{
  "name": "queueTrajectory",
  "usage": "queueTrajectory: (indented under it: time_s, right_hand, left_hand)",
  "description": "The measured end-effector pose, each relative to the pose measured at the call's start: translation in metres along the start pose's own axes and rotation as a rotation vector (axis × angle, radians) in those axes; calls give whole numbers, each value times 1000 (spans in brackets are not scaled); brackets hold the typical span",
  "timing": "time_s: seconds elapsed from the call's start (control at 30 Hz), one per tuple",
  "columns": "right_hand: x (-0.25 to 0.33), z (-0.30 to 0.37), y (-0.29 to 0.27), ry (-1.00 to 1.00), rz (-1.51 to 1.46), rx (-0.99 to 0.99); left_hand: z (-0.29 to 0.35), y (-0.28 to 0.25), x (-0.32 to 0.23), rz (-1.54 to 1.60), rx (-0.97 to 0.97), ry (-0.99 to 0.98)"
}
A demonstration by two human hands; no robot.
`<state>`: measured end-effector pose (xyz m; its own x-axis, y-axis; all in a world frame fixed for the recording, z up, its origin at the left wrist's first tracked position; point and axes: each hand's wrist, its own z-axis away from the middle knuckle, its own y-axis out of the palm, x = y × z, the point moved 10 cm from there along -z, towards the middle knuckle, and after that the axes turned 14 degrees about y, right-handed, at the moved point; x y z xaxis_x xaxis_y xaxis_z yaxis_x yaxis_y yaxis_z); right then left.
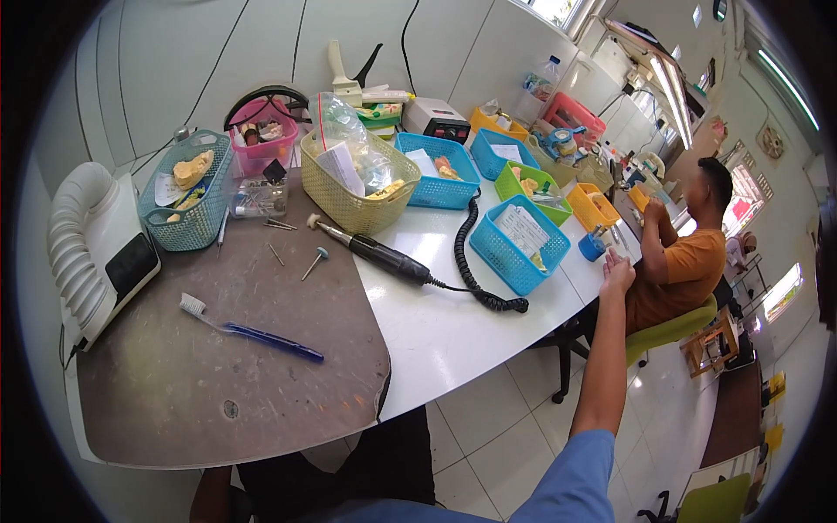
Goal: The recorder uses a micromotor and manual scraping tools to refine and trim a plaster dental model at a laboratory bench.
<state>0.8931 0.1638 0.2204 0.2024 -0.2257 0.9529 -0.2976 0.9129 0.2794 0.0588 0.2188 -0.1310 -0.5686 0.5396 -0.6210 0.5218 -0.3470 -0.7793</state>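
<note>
My right arm reaches far out to the right, and my right hand (617,275) is at the table's edge, just below a small blue cup (592,247). Its fingers point away from me and look partly stretched. I make out nothing in them, though they are small in the picture. Thin tools (618,235) lie close beyond the fingertips. Part of my left arm (212,495) shows below the table's front edge, its hand out of sight. On the brown mat (288,392) lie a blue toothbrush (270,340) and several small burs. A black handpiece (375,256) with a coiled cord rests beside them.
Several plastic baskets, among them a yellow one (370,213) and a blue one (514,270), line the white table (418,349). A white suction unit (96,253) with a ribbed hose stands left. A co-worker in an orange shirt (693,261) sits on a green chair (671,331) at right.
</note>
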Motion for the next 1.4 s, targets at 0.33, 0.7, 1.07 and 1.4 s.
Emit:
queueTrajectory:
  time_s: [0.33,0.7,1.07,1.4]
  right_hand:
    - [8,38,2,-246,91,-192]
    - [67,110,46,-715,587,-162]
    - [74,118,58,-820,843,-192]
    - [74,125,69,-922,855,-78]
  left_hand:
    - [-61,-11,-10,-9,-52,94]
    - [-119,-20,-27,3,-98,170]
    - [-166,-39,-38,10,-140,218]
    - [-199,-56,-47,16,-173,241]
